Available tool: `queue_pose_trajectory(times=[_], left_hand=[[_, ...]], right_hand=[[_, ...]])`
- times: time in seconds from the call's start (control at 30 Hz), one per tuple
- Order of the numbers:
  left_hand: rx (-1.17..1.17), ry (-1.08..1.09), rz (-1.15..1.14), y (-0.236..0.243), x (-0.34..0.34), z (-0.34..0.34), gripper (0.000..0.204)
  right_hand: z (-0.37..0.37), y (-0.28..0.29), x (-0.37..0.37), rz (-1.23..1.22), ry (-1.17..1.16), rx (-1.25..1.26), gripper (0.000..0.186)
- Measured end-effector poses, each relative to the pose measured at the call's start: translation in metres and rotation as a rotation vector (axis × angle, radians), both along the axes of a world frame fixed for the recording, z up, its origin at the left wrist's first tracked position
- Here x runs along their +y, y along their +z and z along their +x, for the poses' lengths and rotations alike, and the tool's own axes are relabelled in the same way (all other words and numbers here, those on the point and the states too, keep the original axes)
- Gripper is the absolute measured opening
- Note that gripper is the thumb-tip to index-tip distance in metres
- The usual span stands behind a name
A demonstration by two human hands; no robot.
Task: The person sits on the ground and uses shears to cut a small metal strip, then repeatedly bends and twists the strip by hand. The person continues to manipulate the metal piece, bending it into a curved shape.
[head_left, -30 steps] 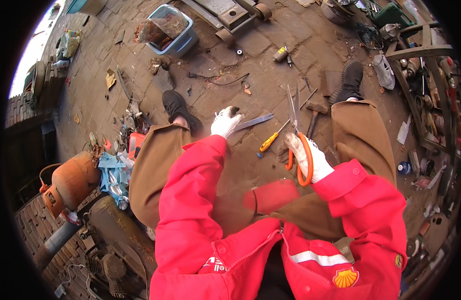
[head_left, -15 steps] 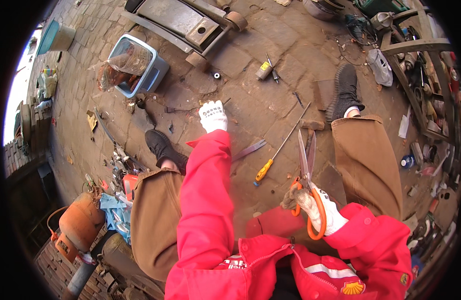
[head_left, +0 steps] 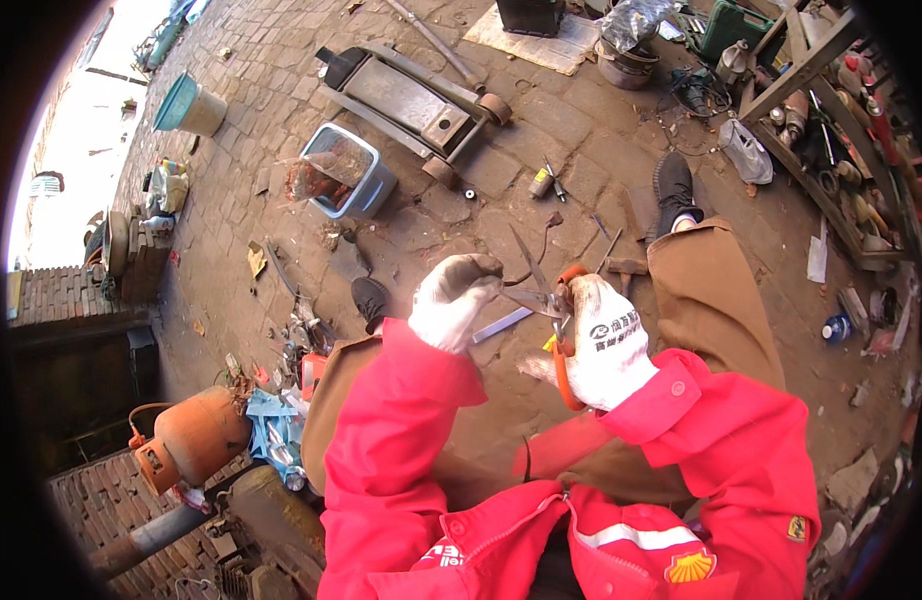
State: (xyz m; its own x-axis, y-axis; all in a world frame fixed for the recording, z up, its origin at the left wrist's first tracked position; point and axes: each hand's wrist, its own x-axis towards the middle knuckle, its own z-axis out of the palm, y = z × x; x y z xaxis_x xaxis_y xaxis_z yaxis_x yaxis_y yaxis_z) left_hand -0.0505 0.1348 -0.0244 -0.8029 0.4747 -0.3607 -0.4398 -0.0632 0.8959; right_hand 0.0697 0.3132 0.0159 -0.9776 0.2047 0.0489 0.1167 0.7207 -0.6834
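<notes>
In a white work glove, my left hand is raised in front of me, fingers pinched on a thin dark cable. The cable's upper end carries a small dark connector. My right hand, also gloved, grips the orange handles of large scissors. Their blades stand apart and point left toward my left hand, with the cable running by or between them; whether they touch it I cannot tell. Beneath the hands, on the paving, a hammer and a long screwdriver shaft lie partly covered.
A blue bin with a plastic bag stands beyond my left foot, beside a floor jack. Farther right lies a small yellow-labelled can. A cluttered metal rack lines the right; an orange gas cylinder is at left.
My left hand has come up off the ground, now holding the cable. My right hand has lifted the scissors and turned their blades leftward, close to my left hand. The view has shifted.
</notes>
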Motion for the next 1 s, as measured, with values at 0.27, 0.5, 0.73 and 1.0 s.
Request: queue_pose_trajectory(times=[0.27,0.5,0.73,1.0], left_hand=[[0.546,-0.112,-0.36,0.085,-0.022,0.06,0.017],[0.81,-0.283,-0.473,0.095,-0.026,0.058,0.024],[0.478,-0.302,-0.457,0.081,-0.042,0.075,0.032],[0.747,-0.349,-0.518,0.074,-0.051,0.072,0.032]], right_hand=[[-0.008,0.036,-0.024,-0.121,0.194,0.369,0.051],[-0.022,0.041,-0.023,-0.106,0.291,0.427,0.044],[-0.023,0.047,-0.023,-0.225,0.407,0.223,0.035],[-0.022,0.048,-0.025,-0.258,0.392,0.145,0.037]])
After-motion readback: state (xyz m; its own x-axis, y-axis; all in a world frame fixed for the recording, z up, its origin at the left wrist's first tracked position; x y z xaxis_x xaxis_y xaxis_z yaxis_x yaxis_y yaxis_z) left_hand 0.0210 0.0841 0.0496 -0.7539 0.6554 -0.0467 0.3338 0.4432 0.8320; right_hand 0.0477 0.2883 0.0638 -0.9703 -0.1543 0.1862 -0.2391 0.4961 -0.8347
